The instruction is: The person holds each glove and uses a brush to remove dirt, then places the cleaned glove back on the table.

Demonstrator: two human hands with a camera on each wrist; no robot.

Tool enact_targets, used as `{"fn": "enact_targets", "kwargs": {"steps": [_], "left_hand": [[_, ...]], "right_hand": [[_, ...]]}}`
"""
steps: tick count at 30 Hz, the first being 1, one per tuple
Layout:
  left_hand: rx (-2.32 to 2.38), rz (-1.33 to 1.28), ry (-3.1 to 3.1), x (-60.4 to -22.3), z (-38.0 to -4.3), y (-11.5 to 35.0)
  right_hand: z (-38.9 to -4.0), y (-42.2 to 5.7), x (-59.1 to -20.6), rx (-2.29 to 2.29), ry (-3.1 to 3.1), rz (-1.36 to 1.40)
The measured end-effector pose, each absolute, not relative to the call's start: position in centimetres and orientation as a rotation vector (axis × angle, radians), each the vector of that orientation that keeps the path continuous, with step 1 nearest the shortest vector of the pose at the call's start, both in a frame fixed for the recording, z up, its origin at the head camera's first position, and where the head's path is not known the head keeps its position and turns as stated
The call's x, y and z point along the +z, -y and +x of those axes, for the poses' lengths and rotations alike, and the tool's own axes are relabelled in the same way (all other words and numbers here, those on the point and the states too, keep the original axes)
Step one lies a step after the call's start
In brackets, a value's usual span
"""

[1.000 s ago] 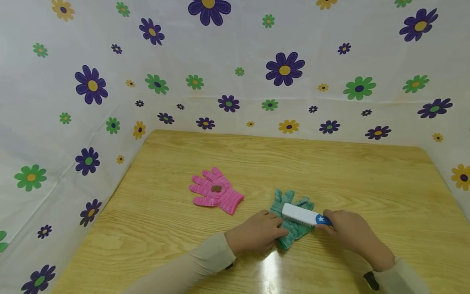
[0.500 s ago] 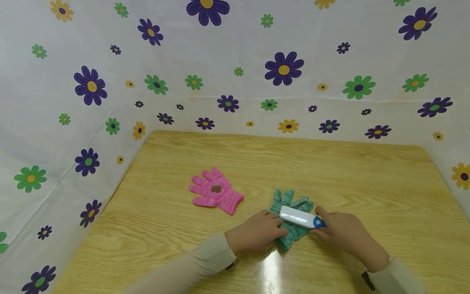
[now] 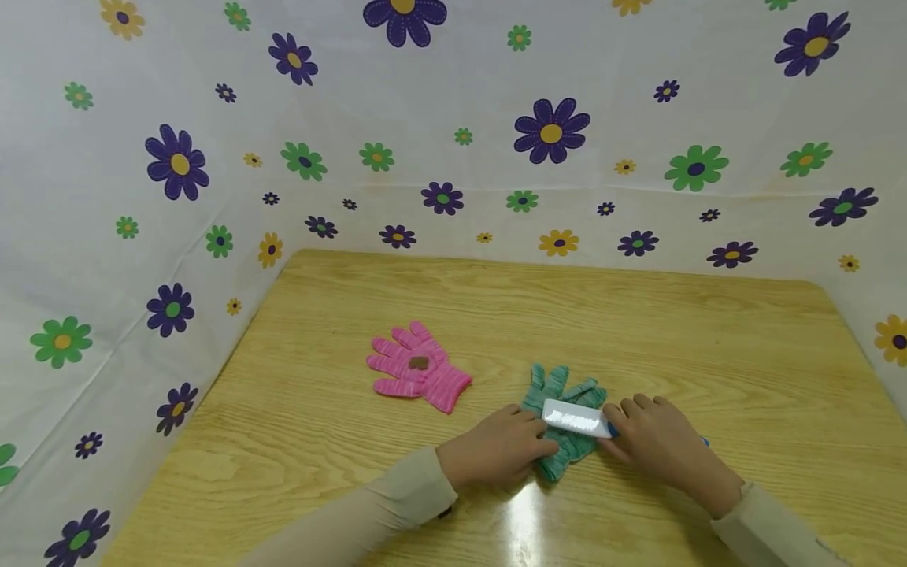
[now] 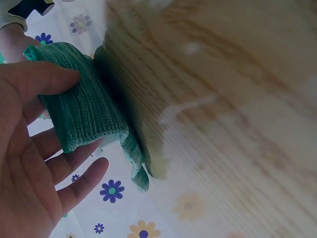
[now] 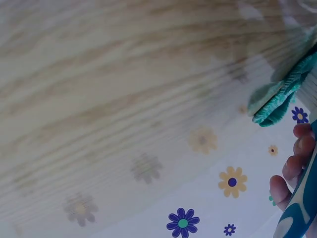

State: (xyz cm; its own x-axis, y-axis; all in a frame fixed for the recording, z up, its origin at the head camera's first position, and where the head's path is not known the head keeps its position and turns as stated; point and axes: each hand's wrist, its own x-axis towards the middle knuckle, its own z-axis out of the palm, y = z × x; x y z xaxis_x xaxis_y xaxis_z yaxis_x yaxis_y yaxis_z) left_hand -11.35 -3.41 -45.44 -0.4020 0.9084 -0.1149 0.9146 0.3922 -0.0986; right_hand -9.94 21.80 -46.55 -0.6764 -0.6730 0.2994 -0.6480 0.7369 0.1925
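Note:
A green knitted glove [image 3: 564, 457] lies palm area under a white brush [image 3: 575, 418], whose bristle side faces down onto it. My left hand [image 3: 496, 449] holds the glove at its cuff; in the left wrist view the thumb lies over the ribbed cuff [image 4: 86, 104] with fingers behind it. My right hand [image 3: 662, 441] grips the brush's blue handle, and its end shows beyond the wrist side. In the right wrist view the blue and white handle [image 5: 303, 198] runs along the curled fingers [image 5: 294, 166], close to a glove edge [image 5: 280, 101].
To the left of the green glove, a pink knitted glove [image 3: 439, 386] lies flat with fingers spread, a brown patch [image 3: 419, 363] on it. The wood-grain table [image 3: 340, 480] is bordered by a white flower-printed sheet [image 3: 468, 87] at the back and sides.
The brush has shifted slightly left over the green glove. My right hand has turned further over the handle, covering its star mark. The left hand stays on the cuff.

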Motion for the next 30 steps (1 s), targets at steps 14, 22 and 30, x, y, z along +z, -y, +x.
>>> {"fn": "enact_targets", "kwargs": {"steps": [14, 22, 30], "left_hand": [[-0.225, 1.720, -2.615, -45.5, -11.4, 3.6], [-0.229, 1.741, -2.671, -45.6, -11.3, 3.8], [-0.192, 1.744, -2.674, -45.4, -11.4, 4.0]], "right_hand": [[-10.1, -23.1, -46.4, -0.058, 2.439, 1.132], [-9.7, -23.1, -45.9, -0.021, 2.458, 1.157], [-10.1, -23.9, -45.8, 0.086, 2.625, 0.996]]}}
